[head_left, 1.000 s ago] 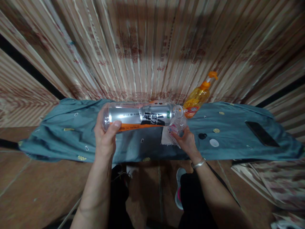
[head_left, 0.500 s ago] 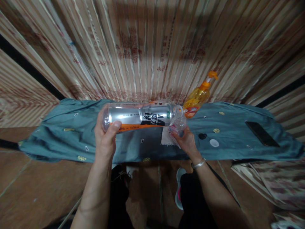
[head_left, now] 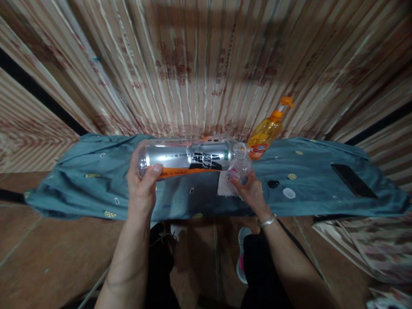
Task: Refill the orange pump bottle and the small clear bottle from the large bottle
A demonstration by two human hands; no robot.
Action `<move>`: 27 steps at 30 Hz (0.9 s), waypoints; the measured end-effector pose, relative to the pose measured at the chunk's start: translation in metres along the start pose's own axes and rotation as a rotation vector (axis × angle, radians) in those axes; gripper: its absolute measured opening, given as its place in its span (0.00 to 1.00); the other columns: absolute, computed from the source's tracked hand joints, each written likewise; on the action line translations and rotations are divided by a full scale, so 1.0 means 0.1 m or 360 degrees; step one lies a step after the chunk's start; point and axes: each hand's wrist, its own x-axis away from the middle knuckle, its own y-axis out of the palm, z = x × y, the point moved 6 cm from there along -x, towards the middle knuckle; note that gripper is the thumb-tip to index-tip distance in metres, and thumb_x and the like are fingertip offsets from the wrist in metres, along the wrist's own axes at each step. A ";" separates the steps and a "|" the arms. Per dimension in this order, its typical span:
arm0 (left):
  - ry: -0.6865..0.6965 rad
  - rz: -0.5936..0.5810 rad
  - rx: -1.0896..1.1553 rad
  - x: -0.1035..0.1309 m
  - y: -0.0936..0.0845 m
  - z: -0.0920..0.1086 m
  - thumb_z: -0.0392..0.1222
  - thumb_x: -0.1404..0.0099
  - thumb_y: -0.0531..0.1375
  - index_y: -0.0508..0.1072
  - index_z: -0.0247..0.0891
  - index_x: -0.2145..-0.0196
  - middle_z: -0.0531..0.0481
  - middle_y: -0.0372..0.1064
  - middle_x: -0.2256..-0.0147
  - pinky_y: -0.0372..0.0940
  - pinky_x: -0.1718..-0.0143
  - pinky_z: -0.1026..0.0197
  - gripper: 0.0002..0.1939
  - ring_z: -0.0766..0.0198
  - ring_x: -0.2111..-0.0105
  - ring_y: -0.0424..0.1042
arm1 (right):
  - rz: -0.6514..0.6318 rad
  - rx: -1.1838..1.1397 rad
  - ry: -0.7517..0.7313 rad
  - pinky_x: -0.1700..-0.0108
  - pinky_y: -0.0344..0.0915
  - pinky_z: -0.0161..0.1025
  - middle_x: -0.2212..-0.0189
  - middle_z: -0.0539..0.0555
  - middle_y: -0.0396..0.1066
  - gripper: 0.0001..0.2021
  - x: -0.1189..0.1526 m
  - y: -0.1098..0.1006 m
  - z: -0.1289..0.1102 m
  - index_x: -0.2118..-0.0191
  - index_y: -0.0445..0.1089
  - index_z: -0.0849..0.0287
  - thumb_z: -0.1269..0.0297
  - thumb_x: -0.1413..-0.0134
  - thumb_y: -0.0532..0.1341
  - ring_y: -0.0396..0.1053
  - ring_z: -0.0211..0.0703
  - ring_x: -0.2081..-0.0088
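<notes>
My left hand [head_left: 143,171] is closed round the base of a large clear plastic bottle [head_left: 174,156] with a silver, black and orange label. The bottle lies on its side in the air, its uncapped neck pointing right. At that mouth my right hand [head_left: 249,189] grips a smaller clear plastic bottle [head_left: 243,165] with a pinkish label. The two necks meet or overlap; whether they touch, I cannot tell. Under the small bottle a white paper sheet [head_left: 225,187] lies on the cloth. Any liquid passing between the bottles is not plainly visible.
A yellow pump bottle [head_left: 265,133] with an orange top stands behind my right hand. On the green-blue cloth [head_left: 77,171] lie a black cap-like disc [head_left: 273,184], a white disc [head_left: 289,193] and a dark phone [head_left: 353,180]. A striped curtain [head_left: 193,64] hangs behind.
</notes>
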 end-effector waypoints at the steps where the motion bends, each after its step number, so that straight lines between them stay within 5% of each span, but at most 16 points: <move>1: -0.0031 0.0008 0.0024 0.00 0.00 -0.01 0.63 0.43 0.74 0.79 0.46 0.50 0.44 0.78 0.45 0.66 0.31 0.34 0.28 0.40 0.39 0.75 | 0.0000 -0.0005 0.0002 0.55 0.77 0.52 0.57 0.66 0.84 0.26 0.00 0.00 0.00 0.49 0.72 0.59 0.46 0.47 0.70 0.83 0.65 0.56; 17: -0.0101 0.0023 0.0139 0.00 0.03 -0.01 0.62 0.47 0.77 0.79 0.47 0.51 0.46 0.78 0.46 0.60 0.26 0.33 0.30 0.41 0.38 0.74 | -0.0022 -0.0067 0.0047 0.55 0.76 0.53 0.60 0.63 0.83 0.24 0.02 0.00 -0.05 0.49 0.71 0.57 0.48 0.47 0.69 0.82 0.62 0.59; 27: -0.0044 -0.0023 0.0036 0.00 0.01 -0.02 0.62 0.42 0.74 0.79 0.49 0.49 0.45 0.76 0.43 0.65 0.29 0.35 0.27 0.41 0.37 0.74 | -0.0004 -0.0032 0.0052 0.54 0.76 0.54 0.59 0.65 0.83 0.23 0.02 0.01 -0.07 0.50 0.71 0.58 0.50 0.47 0.70 0.83 0.64 0.57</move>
